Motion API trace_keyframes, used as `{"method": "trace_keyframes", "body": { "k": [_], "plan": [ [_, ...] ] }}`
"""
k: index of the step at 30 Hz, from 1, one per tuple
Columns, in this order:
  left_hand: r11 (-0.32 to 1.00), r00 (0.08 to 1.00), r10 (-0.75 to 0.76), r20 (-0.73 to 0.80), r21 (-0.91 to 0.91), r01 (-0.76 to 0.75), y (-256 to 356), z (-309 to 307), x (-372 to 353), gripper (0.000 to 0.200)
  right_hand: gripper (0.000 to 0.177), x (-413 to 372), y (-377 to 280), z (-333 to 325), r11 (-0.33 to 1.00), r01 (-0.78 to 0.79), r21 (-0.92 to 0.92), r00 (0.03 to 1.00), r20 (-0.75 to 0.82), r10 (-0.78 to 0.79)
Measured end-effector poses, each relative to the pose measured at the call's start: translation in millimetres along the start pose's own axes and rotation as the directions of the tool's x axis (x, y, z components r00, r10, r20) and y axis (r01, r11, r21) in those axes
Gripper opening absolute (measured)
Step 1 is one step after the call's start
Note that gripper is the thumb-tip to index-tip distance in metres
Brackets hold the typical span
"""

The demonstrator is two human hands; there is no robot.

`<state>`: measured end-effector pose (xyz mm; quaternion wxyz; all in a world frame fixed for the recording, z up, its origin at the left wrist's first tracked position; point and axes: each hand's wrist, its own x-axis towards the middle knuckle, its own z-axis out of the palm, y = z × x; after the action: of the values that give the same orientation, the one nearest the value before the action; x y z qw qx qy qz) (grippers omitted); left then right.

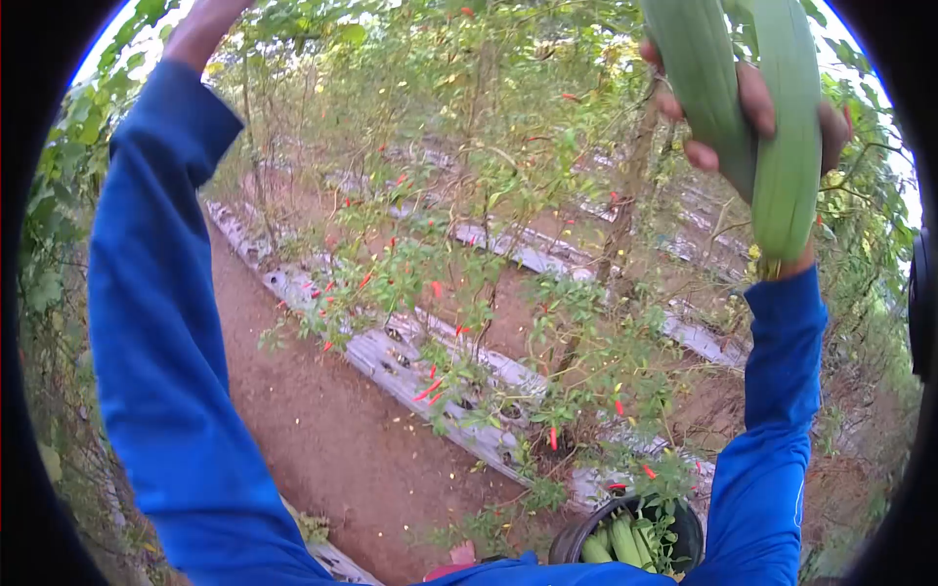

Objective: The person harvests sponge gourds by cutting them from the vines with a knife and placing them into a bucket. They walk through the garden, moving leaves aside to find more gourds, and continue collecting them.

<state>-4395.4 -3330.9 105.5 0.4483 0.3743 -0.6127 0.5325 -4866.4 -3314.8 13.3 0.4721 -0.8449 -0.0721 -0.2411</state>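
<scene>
Grips two long green gourds point(788, 161) in right hand point(772, 117), raised high at the upper right of the head view; fingers point(757, 103) curled closed across both, the pair hanging side by side, touching, blunt ends down just above the cuff. Right sleeve point(772, 420) near-vertical, elbow low by the bottom edge. Reaches up and away with left sleeve point(156, 342), arm almost straight, bare wrist at the top edge; left hand point(213, 18) cut off by the frame, so cannot tell whether open or closed, or holding anything. Between the two arms: rows of chilli plants point(440, 283) with red pods, rooted in silver mulch strips point(391, 363) running diagonally from upper left to lower right. Bare dirt path point(313, 420) beside the nearest strip, open along its length, bounded on the left by leafy growth point(49, 225). Dark bucket point(565, 549) at the bottom edge, just left of the right elbow, partly behind chilli foliage; more gourds point(620, 542) lying inside it. Foliage and thin stems close around the raised right hand; open sky only at the top corners.
</scene>
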Motion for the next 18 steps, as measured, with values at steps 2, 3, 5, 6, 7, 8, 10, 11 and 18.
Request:
{"method": "trace_keyframes", "body": {
  "k": [2,3,5,6,7,8,10,11,18],
  "plan": [
    [0.972,0.912,-0.236,0.336,0.078,0.222,-45,20,-96,0.029,0.059,-36,59,21,0.993,-0.091,0.079,0.993,-0.070,0.097],
    [0.895,0.884,-0.397,0.247,-0.109,0.433,12,-8,-154,0.029,0.064,-71,91,29,0.973,-0.142,0.181,0.972,-0.159,0.171],
    [0.781,0.718,-0.570,0.400,-0.009,0.624,38,-30,-261,0.029,0.059,-97,118,102,0.917,-0.313,0.248,0.765,-0.506,0.398],
    [0.668,0.617,-0.628,0.474,-0.079,0.740,39,-30,-329,0.027,0.063,-107,124,135,0.867,-0.388,0.314,0.567,-0.660,0.493],
    [0.565,0.530,-0.681,0.506,-0.098,0.819,56,-40,-380,0.026,0.069,-119,128,154,0.795,-0.435,0.423,0.478,-0.640,0.602],
    [0.481,0.420,-0.708,0.568,-0.049,0.875,61,-47,-448,0.025,0.077,-136,129,166,0.707,-0.469,0.529,0.377,-0.604,0.702],
    [0.256,0.219,-0.779,0.588,-0.021,0.967,93,-68,-578,0.027,0.088,-194,124,176,0.516,-0.608,0.603,0.246,-0.474,0.845],
    [-0.006,-0.036,-0.779,0.626,0.049,0.999,116,-86,-626,0.025,0.085,-204,118,188,0.443,-0.582,0.681,0.170,-0.431,0.886],
    [-0.832,-0.847,-0.478,0.232,0.189,0.521,343,-228,-853,0.022,0.037,-232,63,271,0.280,-0.693,0.664,-0.087,-0.463,0.882]
  ]
}}
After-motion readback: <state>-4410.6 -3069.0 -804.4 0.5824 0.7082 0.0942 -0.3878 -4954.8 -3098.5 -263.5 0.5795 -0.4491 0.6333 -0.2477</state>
